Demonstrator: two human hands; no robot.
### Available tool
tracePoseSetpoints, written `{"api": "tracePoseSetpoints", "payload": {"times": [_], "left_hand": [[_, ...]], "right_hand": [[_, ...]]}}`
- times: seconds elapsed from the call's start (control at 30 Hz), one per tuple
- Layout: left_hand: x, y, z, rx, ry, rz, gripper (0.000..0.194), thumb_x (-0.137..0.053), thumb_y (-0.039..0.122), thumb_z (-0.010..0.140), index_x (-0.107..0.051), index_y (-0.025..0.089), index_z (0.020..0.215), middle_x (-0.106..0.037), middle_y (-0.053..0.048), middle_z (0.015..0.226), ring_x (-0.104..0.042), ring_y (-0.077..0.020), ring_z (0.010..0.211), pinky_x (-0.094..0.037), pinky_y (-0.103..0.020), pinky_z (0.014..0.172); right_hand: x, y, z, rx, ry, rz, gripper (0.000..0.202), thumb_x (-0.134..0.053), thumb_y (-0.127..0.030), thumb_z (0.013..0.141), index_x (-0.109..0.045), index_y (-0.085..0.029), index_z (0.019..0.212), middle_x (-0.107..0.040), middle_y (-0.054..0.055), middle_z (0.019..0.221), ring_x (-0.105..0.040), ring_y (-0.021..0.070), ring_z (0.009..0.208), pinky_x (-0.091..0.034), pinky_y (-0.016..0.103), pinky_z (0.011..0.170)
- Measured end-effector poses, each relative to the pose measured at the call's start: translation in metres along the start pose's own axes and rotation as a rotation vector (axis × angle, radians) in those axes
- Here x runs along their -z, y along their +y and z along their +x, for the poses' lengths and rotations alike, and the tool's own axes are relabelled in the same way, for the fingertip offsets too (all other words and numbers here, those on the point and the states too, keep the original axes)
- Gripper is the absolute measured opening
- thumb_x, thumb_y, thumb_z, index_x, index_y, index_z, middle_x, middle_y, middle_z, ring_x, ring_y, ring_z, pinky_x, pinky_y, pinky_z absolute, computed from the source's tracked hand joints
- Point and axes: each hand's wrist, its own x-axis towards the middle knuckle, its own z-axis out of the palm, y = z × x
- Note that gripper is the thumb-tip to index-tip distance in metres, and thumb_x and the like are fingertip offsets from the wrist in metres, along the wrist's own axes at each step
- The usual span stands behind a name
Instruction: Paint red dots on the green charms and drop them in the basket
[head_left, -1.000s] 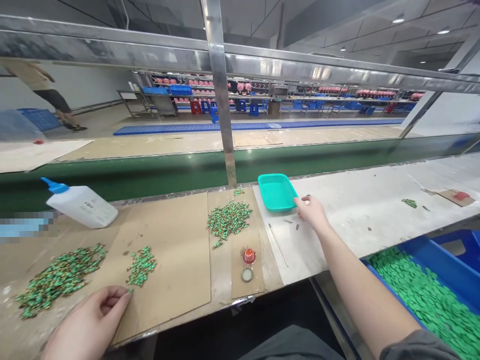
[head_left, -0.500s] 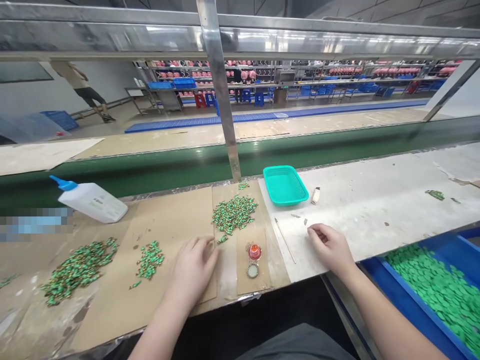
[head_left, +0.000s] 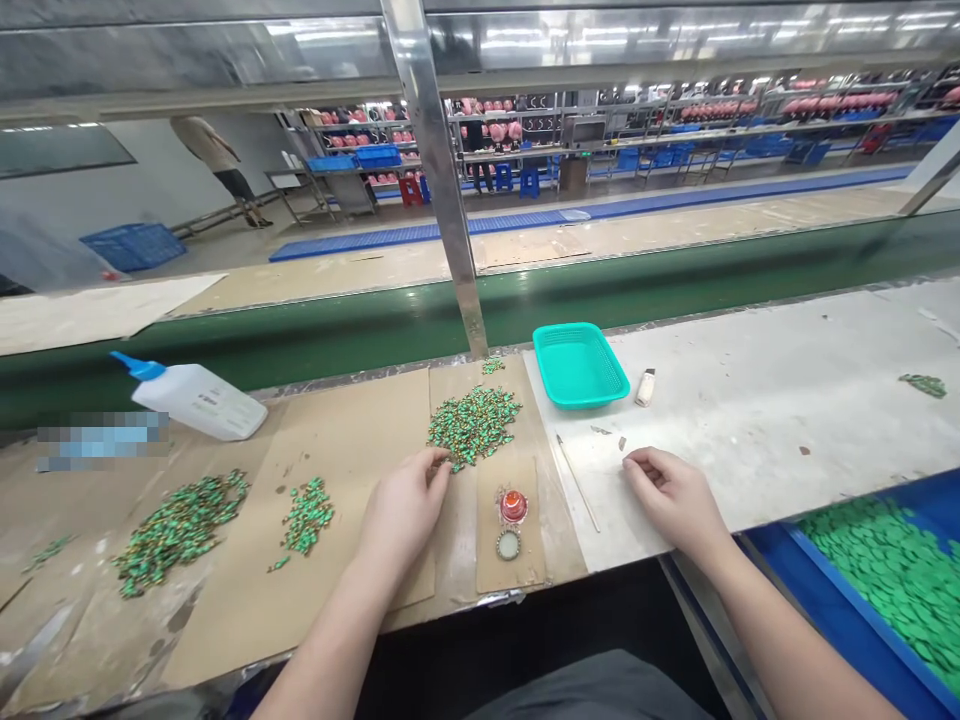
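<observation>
My left hand (head_left: 409, 500) rests at the lower left edge of the middle pile of small green-and-gold pieces (head_left: 474, 422), fingers closed together; whatever is between the fingertips is too small to make out. On the pale sheet, my right hand (head_left: 671, 492) is curled, thumb near the fingertips, and what it pinches, if anything, is hidden. Between the hands, a red round piece (head_left: 514, 505) and a grey-white cap (head_left: 508, 545) lie on a small cardboard piece (head_left: 491, 575). A thin brush-like stick (head_left: 579, 485) lies left of my right hand.
A teal basket (head_left: 581, 368) and a small white bottle (head_left: 645, 388) stand behind. Leftward are two more green piles (head_left: 306, 515) (head_left: 180, 532) and a white glue bottle (head_left: 201, 402). A blue bin (head_left: 832, 570) of green discs is at right; a metal post (head_left: 442, 180) rises ahead.
My left hand has moved up and right to the pile's edge. The small green piece beside its fingertips no longer shows apart. My right hand stays curled; the view has shifted slightly.
</observation>
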Motion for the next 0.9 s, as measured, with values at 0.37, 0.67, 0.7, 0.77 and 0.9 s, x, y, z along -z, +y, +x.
{"api": "tracePoseSetpoints", "payload": {"times": [0.37, 0.67, 0.7, 0.77, 0.9], "left_hand": [[-0.004, -0.011, 0.002, 0.033, 0.007, -0.155, 0.033, -0.059, 0.037, 0.103, -0.084, 0.026, 0.122, -0.092, -0.008, 0.112, -0.087, -0.0311, 0.102, -0.068, -0.047, 0.101], [0.001, -0.003, -0.006, -0.031, 0.07, -0.111, 0.019, -0.076, 0.012, 0.103, -0.082, 0.018, 0.12, -0.086, -0.004, 0.103, -0.081, -0.0222, 0.087, -0.069, -0.043, 0.089], [0.001, -0.003, -0.007, -0.04, 0.08, -0.104, 0.02, -0.077, 0.01, 0.101, -0.082, 0.018, 0.119, -0.086, -0.004, 0.102, -0.081, -0.0219, 0.085, -0.069, -0.042, 0.088], [0.0, -0.002, -0.009, -0.06, 0.106, -0.104, 0.024, -0.075, 0.009, 0.099, -0.083, 0.018, 0.119, -0.087, -0.006, 0.105, -0.082, -0.0229, 0.087, -0.07, -0.044, 0.09], [0.008, 0.009, -0.019, -0.104, 0.128, -0.153, 0.029, -0.064, 0.02, 0.098, -0.085, 0.024, 0.118, -0.088, -0.01, 0.108, -0.083, -0.0277, 0.091, -0.07, -0.046, 0.089]], "right_hand": [[0.0, 0.002, -0.001, -0.016, -0.017, -0.036, 0.033, -0.062, -0.051, 0.102, -0.078, -0.026, 0.089, -0.081, 0.006, 0.081, -0.073, 0.0261, 0.072, -0.06, 0.037, 0.071], [-0.001, 0.007, 0.0, 0.114, 0.053, 0.018, 0.034, -0.068, -0.06, 0.089, -0.083, -0.032, 0.075, -0.084, 0.005, 0.073, -0.08, 0.0303, 0.059, -0.063, 0.037, 0.052], [-0.004, 0.014, 0.001, 0.111, 0.049, 0.012, 0.036, -0.069, -0.063, 0.088, -0.084, -0.033, 0.075, -0.085, 0.006, 0.076, -0.081, 0.031, 0.06, -0.064, 0.037, 0.05], [-0.01, 0.026, 0.003, 0.104, 0.042, 0.01, 0.038, -0.069, -0.066, 0.087, -0.086, -0.034, 0.075, -0.087, 0.007, 0.08, -0.082, 0.032, 0.06, -0.066, 0.037, 0.048], [-0.015, 0.028, 0.005, 0.083, 0.055, 0.038, 0.038, -0.07, -0.067, 0.085, -0.086, -0.034, 0.074, -0.087, 0.007, 0.08, -0.083, 0.0331, 0.063, -0.068, 0.037, 0.05]]}}
